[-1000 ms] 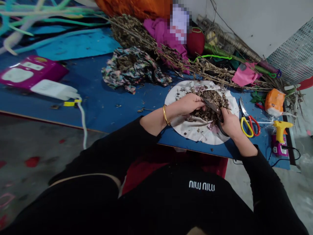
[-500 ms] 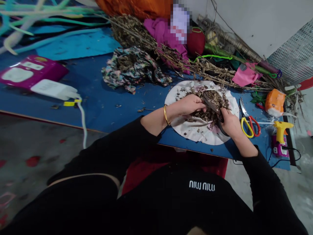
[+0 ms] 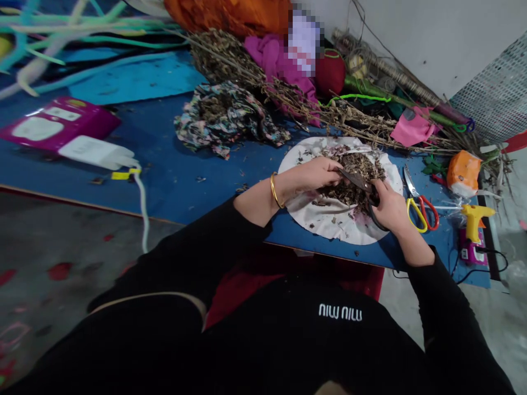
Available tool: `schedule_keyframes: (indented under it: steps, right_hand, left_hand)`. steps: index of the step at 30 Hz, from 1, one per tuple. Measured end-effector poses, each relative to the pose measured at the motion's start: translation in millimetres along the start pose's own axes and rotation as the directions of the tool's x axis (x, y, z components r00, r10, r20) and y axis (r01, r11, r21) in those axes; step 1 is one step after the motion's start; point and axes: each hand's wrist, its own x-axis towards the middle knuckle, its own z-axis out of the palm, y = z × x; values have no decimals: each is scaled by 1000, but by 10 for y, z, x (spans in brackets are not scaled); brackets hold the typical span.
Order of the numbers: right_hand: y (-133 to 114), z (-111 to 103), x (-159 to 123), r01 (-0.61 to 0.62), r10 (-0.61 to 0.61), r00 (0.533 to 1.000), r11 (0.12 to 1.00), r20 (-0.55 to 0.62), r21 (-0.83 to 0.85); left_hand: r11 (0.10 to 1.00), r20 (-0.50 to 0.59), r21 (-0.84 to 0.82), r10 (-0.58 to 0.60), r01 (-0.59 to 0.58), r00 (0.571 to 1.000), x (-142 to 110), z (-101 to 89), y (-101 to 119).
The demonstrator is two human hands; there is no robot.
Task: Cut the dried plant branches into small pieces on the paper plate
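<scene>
I hold the dark scissors (image 3: 357,179) over the dried leaves (image 3: 343,193) heaped on a round white cloth (image 3: 340,231) near the desk's (image 3: 206,189) front edge, my right hand (image 3: 389,206) closed around the handles and my left hand (image 3: 319,174) pinched narrow at the blade tips, on what I cannot tell. The cloth probably keeps leaf bits together; red-and-yellow scissors (image 3: 421,202) lie just beside it, and a yellow glue gun (image 3: 473,219) sits by the right edge, likely for easy reach, with dried stalks (image 3: 349,123) behind.
</scene>
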Motion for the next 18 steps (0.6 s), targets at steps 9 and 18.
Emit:
schedule_keyframes:
  steps: [9, 18]
  right_hand:
    - [-30, -30, -8, 1, -1, 1000, 999, 21, 35]
    - [-87, -56, -21, -17, 21, 996, 999, 86, -47]
  left_hand:
    - [993, -33, -92, -72, 68, 997, 13, 46, -70]
    - [993, -157, 101, -38, 54, 987, -39, 71, 39]
